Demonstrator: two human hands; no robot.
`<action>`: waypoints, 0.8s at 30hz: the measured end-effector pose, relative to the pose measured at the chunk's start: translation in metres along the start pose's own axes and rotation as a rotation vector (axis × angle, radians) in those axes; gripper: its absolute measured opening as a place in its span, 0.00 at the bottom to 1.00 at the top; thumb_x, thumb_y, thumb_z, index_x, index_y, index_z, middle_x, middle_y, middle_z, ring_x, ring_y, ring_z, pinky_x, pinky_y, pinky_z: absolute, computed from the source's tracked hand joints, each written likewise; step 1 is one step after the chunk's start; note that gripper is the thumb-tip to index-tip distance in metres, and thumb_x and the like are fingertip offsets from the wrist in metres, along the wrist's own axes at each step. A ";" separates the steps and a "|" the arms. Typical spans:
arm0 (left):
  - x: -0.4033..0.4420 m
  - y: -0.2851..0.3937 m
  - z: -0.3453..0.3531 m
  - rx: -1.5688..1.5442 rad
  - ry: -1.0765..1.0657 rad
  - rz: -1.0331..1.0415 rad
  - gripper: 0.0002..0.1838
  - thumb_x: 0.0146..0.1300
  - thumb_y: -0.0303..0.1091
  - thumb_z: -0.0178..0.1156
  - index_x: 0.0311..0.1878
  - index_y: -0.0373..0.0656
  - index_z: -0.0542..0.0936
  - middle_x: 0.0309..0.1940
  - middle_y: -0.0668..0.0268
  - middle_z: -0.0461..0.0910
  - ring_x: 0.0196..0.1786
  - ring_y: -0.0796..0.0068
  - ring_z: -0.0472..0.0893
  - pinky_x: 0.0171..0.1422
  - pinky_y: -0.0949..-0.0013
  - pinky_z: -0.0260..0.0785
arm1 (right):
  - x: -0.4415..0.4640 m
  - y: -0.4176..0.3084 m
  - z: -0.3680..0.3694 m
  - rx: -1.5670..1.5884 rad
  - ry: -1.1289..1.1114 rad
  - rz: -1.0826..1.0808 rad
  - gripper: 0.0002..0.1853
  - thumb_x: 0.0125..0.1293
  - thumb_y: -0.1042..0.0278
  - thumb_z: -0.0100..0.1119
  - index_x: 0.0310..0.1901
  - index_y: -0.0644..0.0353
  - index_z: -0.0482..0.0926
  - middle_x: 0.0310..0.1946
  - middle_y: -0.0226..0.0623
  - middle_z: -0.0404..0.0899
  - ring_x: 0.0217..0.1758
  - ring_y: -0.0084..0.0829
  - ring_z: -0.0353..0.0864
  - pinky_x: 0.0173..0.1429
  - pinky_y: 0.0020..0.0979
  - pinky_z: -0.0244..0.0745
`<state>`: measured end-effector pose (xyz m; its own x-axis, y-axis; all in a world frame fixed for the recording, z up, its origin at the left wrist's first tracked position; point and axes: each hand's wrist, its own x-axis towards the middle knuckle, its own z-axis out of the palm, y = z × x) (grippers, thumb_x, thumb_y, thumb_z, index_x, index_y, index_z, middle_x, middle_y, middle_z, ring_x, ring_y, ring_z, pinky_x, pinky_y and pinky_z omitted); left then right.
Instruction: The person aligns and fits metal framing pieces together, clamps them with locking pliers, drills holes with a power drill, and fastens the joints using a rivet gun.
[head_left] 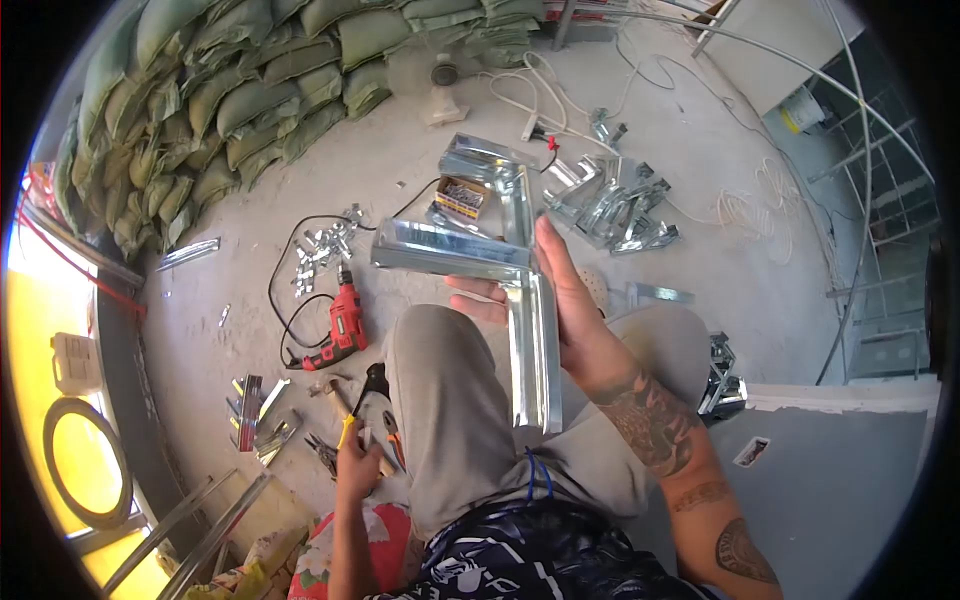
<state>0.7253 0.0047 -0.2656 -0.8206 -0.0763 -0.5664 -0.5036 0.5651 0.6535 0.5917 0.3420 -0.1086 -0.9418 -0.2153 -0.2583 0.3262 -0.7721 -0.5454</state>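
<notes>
From where I stand, the metal channel [534,350] is in the right hand [588,345], held above the floor just over the seated person's knees, one leg pointing near and the other parts reaching left and far. The thumb lies along its right edge near the corner, while the fingers pass underneath, two tips showing spread a little apart below the left arm of the piece; how firmly they press I cannot tell. The left hand [358,466] is well apart from it, low by the left knee, its fingers curled round the yellow handle [349,430] of a tool whose dark head points far. Close beside that hand lie orange-handled pliers [393,438] on its right and dark pliers [322,452] on its left, with a hammer [333,387] just farther off. Beyond them sits the red drill [343,328], its cord looping left, and past its tip a scatter of small brackets [327,243]. Far right of the channel is a heap of metal pieces [612,210], near a white power strip [529,127]. The raised channel partly screens the floor behind it and the edge of a small box [461,197] filled with screws. Stacked sandbags [240,110] bulge along the far left, and a bucket [803,110] stands far right, its contents unclear to me.
</notes>
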 end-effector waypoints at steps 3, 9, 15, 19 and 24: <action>-0.044 0.048 0.020 0.027 0.164 0.433 0.28 0.55 0.26 0.62 0.62 0.36 0.71 0.46 0.48 0.78 0.48 0.56 0.79 0.54 0.61 0.72 | 0.005 0.003 -0.008 -0.123 0.087 -0.114 0.29 0.73 0.40 0.52 0.55 0.63 0.67 0.55 0.47 0.75 0.55 0.54 0.82 0.61 0.50 0.80; -0.103 0.099 0.056 0.392 0.187 0.555 0.40 0.49 0.37 0.74 0.67 0.41 0.69 0.54 0.44 0.68 0.57 0.42 0.70 0.63 0.49 0.66 | 0.004 -0.005 -0.002 -0.165 0.057 -0.172 0.25 0.76 0.44 0.48 0.54 0.62 0.69 0.56 0.55 0.75 0.58 0.54 0.80 0.64 0.52 0.77; -0.112 0.136 0.028 0.445 0.300 0.725 0.41 0.50 0.42 0.76 0.67 0.41 0.70 0.60 0.45 0.67 0.63 0.43 0.68 0.67 0.47 0.63 | 0.000 0.002 -0.005 -0.301 -0.055 -0.133 0.25 0.76 0.45 0.50 0.56 0.62 0.69 0.52 0.53 0.78 0.57 0.47 0.81 0.62 0.48 0.80; -0.073 0.223 -0.032 0.585 0.526 1.122 0.34 0.50 0.39 0.74 0.62 0.43 0.75 0.58 0.53 0.74 0.60 0.50 0.74 0.66 0.50 0.65 | -0.005 0.010 0.002 -0.461 -0.059 -0.071 0.26 0.75 0.45 0.52 0.57 0.63 0.69 0.52 0.49 0.79 0.56 0.39 0.81 0.59 0.43 0.82; -0.012 0.253 -0.027 0.781 0.483 1.385 0.26 0.59 0.34 0.60 0.62 0.39 0.75 0.50 0.59 0.79 0.52 0.61 0.79 0.58 0.58 0.70 | -0.008 0.016 0.009 -0.497 -0.045 -0.077 0.25 0.75 0.45 0.52 0.55 0.63 0.71 0.50 0.40 0.79 0.52 0.27 0.79 0.57 0.33 0.79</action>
<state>0.6004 0.1263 -0.0793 -0.5789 0.6551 0.4855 0.7562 0.6541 0.0189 0.6039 0.3259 -0.1075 -0.9636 -0.2031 -0.1739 0.2450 -0.4108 -0.8782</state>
